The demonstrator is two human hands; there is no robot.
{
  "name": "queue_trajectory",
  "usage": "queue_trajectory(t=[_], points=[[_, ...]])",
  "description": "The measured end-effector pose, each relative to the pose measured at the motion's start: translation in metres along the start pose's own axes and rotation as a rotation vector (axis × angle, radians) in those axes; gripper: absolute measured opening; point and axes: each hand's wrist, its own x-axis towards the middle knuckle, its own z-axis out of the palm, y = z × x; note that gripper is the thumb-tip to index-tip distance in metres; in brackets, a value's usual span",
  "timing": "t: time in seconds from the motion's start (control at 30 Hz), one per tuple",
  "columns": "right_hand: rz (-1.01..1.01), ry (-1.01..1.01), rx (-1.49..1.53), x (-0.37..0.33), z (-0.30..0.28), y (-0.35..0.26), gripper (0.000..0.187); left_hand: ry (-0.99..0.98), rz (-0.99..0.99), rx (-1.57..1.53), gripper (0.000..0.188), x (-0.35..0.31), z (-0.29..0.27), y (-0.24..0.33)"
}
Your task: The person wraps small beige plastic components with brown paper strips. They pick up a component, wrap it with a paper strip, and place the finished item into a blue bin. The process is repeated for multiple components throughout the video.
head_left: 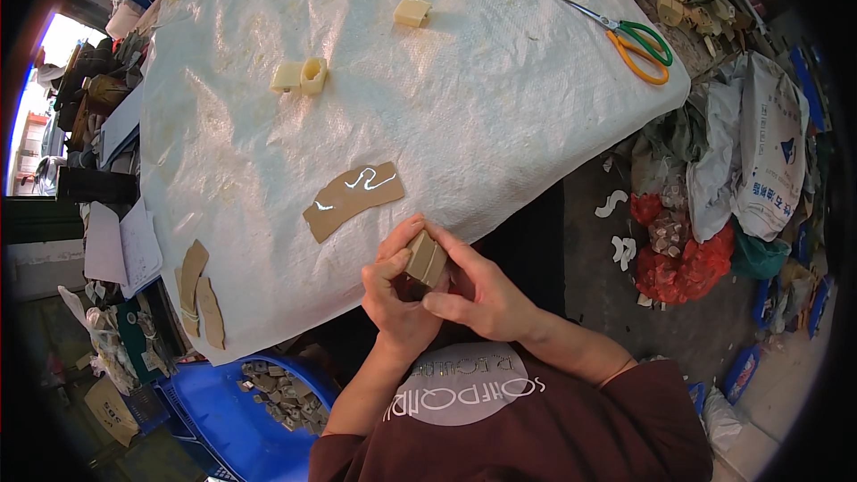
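Near the edge of the white-covered table, in front of my body, both of my hands are closed around a small tan-brown block-shaped piece (427,259). My left hand (390,299) grips it from the left, fingers curled over its side. My right hand (486,290) holds it from the right, thumb below and forefinger reaching along the top. Just beyond my hands, a curved flat brown piece (344,214) lies on the cover with squiggles of shiny white glue-like stuff on it. The underside of the block is hidden by my fingers.
Flat brown strips (194,277) lie at the table's left corner. Cream hollow pieces (312,76) and scissors with green and orange handles (636,46) sit farther off. A blue tub (259,442) of small brown blocks stands lower left. Red bags (683,268) lie on the floor at right.
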Motion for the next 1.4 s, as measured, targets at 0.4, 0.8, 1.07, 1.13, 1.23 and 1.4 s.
queue_trajectory(t=[0.4, 0.8, 1.07, 1.13, 1.23, 1.4], points=[[0.003, 0.204, -0.009, -0.001, -0.008, -0.001, 0.029, -0.057, -0.005, -0.053, 0.046, -0.004, 0.004, 0.01], [-0.341, 0.149, -0.359, 0.007, -0.038, -0.002, 0.045, 0.041, -0.47, -0.731, 0.045, 0.013, -0.013, 0.017], [-0.293, 0.005, -0.299, 0.013, -0.033, -0.01, 0.044, 0.019, -0.752, -0.88, 0.051, 0.008, -0.012, 0.033], [-0.318, 0.039, -0.232, 0.012, -0.031, -0.008, 0.036, -0.003, -0.757, -0.918, 0.049, 0.006, -0.013, 0.031], [-0.324, 0.099, -0.175, 0.009, -0.026, -0.002, 0.028, -0.011, -0.764, -0.895, 0.05, 0.004, -0.01, 0.03], [-0.309, 0.101, -0.08, 0.011, -0.026, 0.01, 0.032, -0.024, -0.756, -0.942, 0.053, 0.002, -0.012, 0.021]])
